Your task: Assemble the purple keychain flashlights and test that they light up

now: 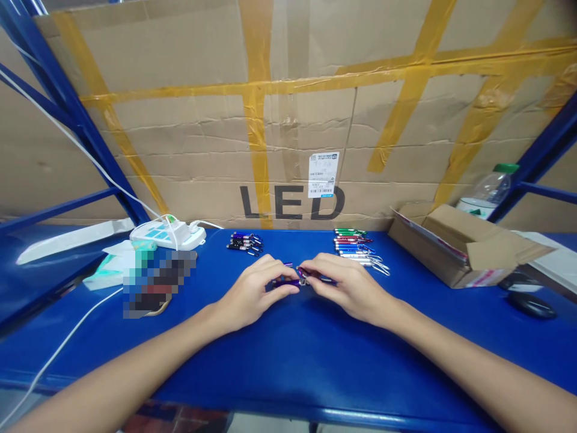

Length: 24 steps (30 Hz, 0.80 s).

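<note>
Both forearms enter from the bottom edge, cut off below the elbows. Left hand (pixel 252 288) and right hand (pixel 347 285) meet at mid-table, fingers pinched together on a small purple keychain flashlight (pixel 288 281); most of its body is hidden under the fingertips. Blue smooth tabletop (pixel 293 355) carries two groups of similar cylindrical metal flashlights: dark ones (pixel 244 242) behind left, coloured ones (pixel 358 248) behind right. Open cardboard box (pixel 460 252) sits right; white power strip (pixel 167 233) left, beside a pixelated patch. Taped cardboard wall (pixel 288 108) marked LED stands behind.
</note>
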Available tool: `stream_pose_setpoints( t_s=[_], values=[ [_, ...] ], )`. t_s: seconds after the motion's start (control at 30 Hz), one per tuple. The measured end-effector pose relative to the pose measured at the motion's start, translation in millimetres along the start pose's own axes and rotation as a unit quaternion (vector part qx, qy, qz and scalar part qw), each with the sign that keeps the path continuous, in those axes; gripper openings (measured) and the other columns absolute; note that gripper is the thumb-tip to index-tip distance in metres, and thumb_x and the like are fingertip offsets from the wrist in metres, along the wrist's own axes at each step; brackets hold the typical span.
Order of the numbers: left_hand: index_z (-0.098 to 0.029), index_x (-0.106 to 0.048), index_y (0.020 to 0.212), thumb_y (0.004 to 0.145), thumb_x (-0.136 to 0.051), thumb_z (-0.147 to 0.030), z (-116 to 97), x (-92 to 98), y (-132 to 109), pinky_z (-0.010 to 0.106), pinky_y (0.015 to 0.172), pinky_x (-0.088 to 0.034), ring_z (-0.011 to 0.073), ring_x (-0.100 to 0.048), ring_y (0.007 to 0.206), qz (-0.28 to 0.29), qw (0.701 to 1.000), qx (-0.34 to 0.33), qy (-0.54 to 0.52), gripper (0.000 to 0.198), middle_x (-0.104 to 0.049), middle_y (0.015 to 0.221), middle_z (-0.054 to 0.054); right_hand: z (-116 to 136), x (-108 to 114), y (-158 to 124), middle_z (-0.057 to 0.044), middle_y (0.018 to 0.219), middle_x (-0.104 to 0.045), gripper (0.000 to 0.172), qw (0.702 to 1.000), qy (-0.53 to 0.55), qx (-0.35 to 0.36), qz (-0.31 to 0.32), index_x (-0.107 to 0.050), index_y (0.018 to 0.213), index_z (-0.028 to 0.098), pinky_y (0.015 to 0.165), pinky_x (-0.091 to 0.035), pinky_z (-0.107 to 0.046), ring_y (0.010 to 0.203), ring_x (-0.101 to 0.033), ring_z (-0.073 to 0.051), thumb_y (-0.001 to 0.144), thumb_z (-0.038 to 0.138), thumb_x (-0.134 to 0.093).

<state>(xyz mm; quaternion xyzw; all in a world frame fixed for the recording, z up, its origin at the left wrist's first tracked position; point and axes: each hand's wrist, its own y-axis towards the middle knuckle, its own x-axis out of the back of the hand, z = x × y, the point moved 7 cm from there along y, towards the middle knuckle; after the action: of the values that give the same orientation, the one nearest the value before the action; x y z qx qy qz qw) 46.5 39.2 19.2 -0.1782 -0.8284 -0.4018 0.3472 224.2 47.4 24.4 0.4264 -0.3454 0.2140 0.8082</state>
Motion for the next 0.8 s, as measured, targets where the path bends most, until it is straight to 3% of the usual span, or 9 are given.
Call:
stream_pose_setpoints(
  t_s=[0.3,0.8],
  values=[
    [-0.020,-0.074,0.115,0.107,-0.066,-0.039,-5.1,1.7,0.0,0.032,0.091,-0.051,0.0204,-0.064,0.097,-0.010,1.000,-0.026,0.003,0.022,-0.077,0.103,0.006,1.5,-1.2,-2.1,-0.010,0.111,-0.076,0.023,1.000,-0.005,-0.001,-0.016,-0.071,0.128,0.022,0.087,-0.055,-0.034,0.099,-0.072,-0.022,0.111,0.028,-0.056],
    [-0.020,-0.074,0.115,0.107,-0.067,-0.037,-2.2,4.0,-0.9,0.032,0.091,-0.051,0.0206,-0.064,0.097,-0.025,1.000,-0.014,0.009,0.020,-0.076,0.103,0.006,9.9,-1.6,-0.4,-0.008,0.102,-0.076,0.022,1.000,-0.006,0.007,-0.029,-0.073,0.125,0.023,0.081,-0.055,-0.034,0.091,-0.070,-0.021,0.111,0.028,-0.056]
  ],
)
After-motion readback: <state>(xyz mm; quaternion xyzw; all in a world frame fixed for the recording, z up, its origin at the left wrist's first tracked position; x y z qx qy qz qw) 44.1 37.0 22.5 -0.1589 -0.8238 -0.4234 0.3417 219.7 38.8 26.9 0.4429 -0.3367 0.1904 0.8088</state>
